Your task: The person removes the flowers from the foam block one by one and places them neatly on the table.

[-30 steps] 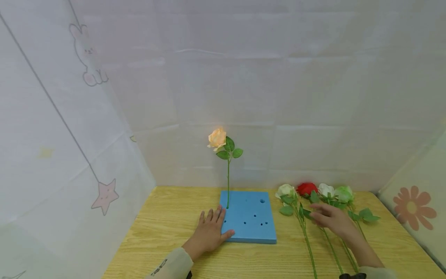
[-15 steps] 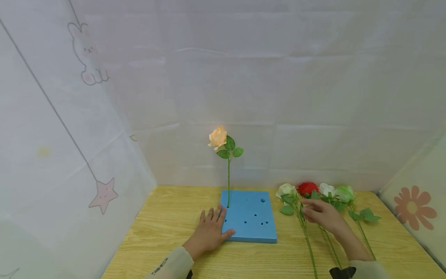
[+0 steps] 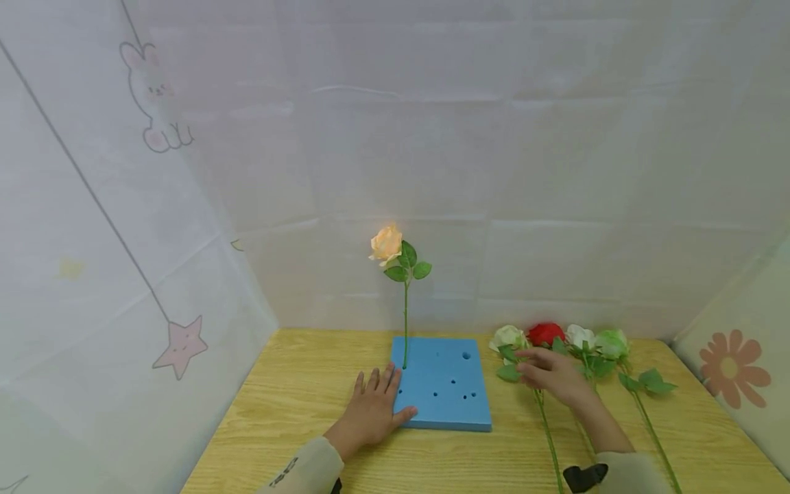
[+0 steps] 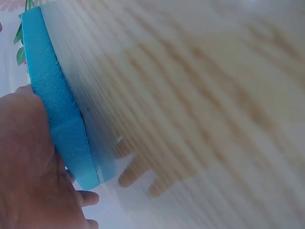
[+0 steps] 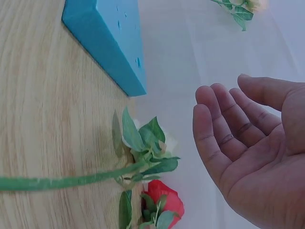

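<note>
My left hand (image 3: 368,414) lies with straight, spread fingers on the left edge of a blue foam block (image 3: 441,412) that has several holes in its top. A peach artificial rose (image 3: 387,244) stands upright in a hole near the block's back left. My right hand (image 3: 555,379) is held over the roses lying at the right; in the right wrist view its loosely bent fingers (image 5: 206,129) hold nothing. Nearest to it lies a cream rose (image 3: 509,337), its leaves partly hidden by the hand. Beside that is a red rose (image 3: 546,334).
Farther right lie a white rose (image 3: 580,336) and a pale green rose (image 3: 611,343), stems pointing toward the front. All rest on a wood-grain table (image 3: 296,384). A pale cloth wall (image 3: 395,151) rises behind the table's back edge.
My right hand has moved left across the lying roses, from over the red and white ones to the cream one. The left hand and the blue block have stayed in place.
</note>
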A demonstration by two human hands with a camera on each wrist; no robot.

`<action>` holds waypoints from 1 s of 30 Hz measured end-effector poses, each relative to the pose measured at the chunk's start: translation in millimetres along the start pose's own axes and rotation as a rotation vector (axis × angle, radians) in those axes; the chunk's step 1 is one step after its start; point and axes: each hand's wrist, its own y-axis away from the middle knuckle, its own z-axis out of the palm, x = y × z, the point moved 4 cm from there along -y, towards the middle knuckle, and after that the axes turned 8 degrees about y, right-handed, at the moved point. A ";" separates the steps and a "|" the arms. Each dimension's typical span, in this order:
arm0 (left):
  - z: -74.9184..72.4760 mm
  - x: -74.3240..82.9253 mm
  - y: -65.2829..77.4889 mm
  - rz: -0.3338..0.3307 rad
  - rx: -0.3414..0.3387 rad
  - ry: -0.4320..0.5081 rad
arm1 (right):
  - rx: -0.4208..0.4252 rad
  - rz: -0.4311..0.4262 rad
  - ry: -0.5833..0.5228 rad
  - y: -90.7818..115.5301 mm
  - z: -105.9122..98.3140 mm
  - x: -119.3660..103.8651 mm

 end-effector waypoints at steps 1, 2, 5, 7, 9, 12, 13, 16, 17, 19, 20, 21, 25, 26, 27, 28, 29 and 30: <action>-0.3 0.2 0.0 -0.002 -0.003 -0.004 | -0.003 -0.005 0.000 -1.0 1.7 -1.0; -0.5 0.6 0.2 -0.003 -0.008 -0.006 | -0.006 -0.002 -0.003 -2.0 3.3 -1.7; -1.2 1.3 0.0 -0.009 -0.018 -0.010 | -0.009 -0.001 -0.014 -4.7 8.3 -4.1; -1.8 1.7 -0.3 -0.009 -0.022 -0.009 | 0.001 0.003 -0.016 -6.7 11.1 -5.3; -1.6 1.5 -0.6 -0.009 -0.022 -0.012 | 0.002 0.001 -0.035 -9.2 14.1 -6.4; -1.2 1.0 -0.6 -0.011 -0.022 -0.022 | -0.003 -0.007 -0.070 -14.4 19.1 -7.8; -1.2 0.8 -0.5 -0.012 -0.022 -0.021 | -0.009 -0.012 -0.083 -16.5 21.3 -8.5; -0.9 0.1 -0.3 -0.018 -0.025 -0.020 | -0.029 -0.035 -0.108 -23.7 28.7 -11.8; -0.9 0.0 -0.1 -0.020 -0.026 -0.018 | -0.035 -0.040 -0.111 -25.8 31.4 -13.0; -0.8 -0.1 0.0 -0.022 -0.028 -0.018 | -0.042 -0.053 -0.106 -29.9 36.7 -15.6; -0.7 0.0 -0.1 -0.021 -0.028 -0.019 | -0.047 -0.062 -0.100 -31.6 39.2 -17.1; -0.6 0.0 -0.2 -0.020 -0.027 -0.021 | -0.050 -0.063 -0.097 -32.9 41.7 -18.4; -2.1 1.8 -0.1 -0.016 -0.023 -0.016 | -0.038 -0.044 -0.086 -36.7 49.9 -21.4; -2.4 2.0 -0.2 -0.015 -0.022 -0.013 | -0.031 -0.036 -0.087 -37.9 51.4 -21.5; -2.6 2.1 -0.1 -0.015 -0.022 -0.015 | -0.025 -0.029 -0.087 -39.0 52.9 -21.4; -3.2 2.2 0.0 -0.015 -0.022 -0.013 | -0.020 -0.026 -0.086 -40.3 54.2 -21.2; -3.3 2.1 0.1 -0.016 -0.022 -0.015 | -0.018 -0.025 -0.084 -41.8 55.5 -20.9; -3.2 1.8 0.1 -0.016 -0.023 -0.018 | -0.015 -0.021 -0.084 -43.4 56.7 -20.3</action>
